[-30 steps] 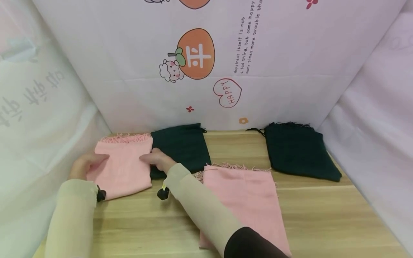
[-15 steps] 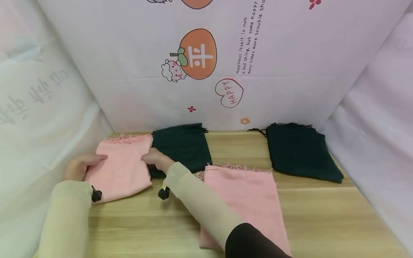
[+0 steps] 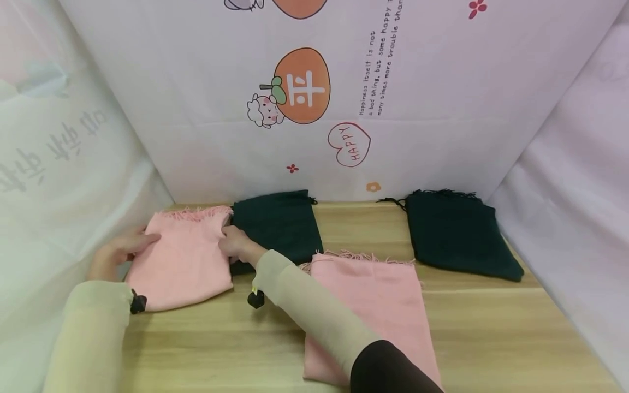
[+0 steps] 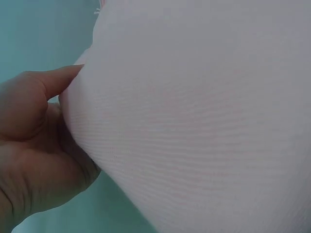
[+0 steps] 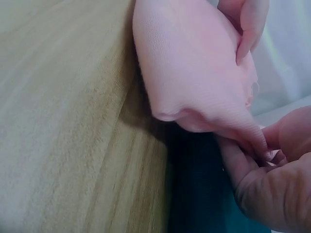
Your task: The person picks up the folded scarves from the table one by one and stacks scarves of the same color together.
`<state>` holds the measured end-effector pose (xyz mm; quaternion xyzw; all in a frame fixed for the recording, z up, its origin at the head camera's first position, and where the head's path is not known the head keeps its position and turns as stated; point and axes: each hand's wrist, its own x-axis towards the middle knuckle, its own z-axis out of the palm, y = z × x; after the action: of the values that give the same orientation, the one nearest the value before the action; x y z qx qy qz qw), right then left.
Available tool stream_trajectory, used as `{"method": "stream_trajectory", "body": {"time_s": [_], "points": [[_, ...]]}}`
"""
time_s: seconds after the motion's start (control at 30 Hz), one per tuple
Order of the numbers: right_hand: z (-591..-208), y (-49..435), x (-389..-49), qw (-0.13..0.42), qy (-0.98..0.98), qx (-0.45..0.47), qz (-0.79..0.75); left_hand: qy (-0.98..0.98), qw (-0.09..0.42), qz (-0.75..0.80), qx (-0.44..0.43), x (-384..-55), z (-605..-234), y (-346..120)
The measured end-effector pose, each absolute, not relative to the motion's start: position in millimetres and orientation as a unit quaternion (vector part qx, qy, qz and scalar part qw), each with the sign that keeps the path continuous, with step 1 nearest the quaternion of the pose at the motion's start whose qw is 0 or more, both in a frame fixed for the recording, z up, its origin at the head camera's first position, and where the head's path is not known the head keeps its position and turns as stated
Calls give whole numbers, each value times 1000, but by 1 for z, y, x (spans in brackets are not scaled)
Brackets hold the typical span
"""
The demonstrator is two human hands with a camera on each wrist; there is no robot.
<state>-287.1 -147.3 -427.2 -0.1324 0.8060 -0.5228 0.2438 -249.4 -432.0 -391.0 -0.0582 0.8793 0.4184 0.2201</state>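
Gripping the left pink cloth [image 3: 179, 265] on the table [image 3: 211, 349], far left: with the left hand [image 3: 120, 249], farther left than half a second ago, thumb above and fingers beneath; with the right hand [image 3: 238, 245], now bunching the right edge in a pinch. Can't see left fingertips under cloth, nor all of the dark green cloth [image 3: 277, 224] behind the right hand or the nearer pink cloth [image 3: 380, 300] beneath the right sleeve [image 3: 314, 312]

Left arm [image 3: 87, 333] and right arm [image 3: 314, 314] extended forward, left hand [image 3: 125, 246] and right hand [image 3: 239, 245] both pinching, thumbs [image 4: 59, 79] above fingers [image 5: 239, 164].
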Motion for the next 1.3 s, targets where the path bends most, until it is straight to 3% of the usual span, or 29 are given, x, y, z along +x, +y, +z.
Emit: {"method": "stream_trajectory", "body": {"time_s": [0.33,0.63,1.03,1.3], "points": [[-418,-134,-285,265,773,-147,-557,887,189,420,-23,-245,-384,-429],[-410,-120,-287,254,754,-163,-583,903,125,410,17,-245,-375,-415],[-403,-110,-287,254,759,-171,-575,919,93,381,46,-240,-362,-404],[-399,-102,-288,255,763,-172,-569,913,101,393,46,-241,-362,-401]]}}
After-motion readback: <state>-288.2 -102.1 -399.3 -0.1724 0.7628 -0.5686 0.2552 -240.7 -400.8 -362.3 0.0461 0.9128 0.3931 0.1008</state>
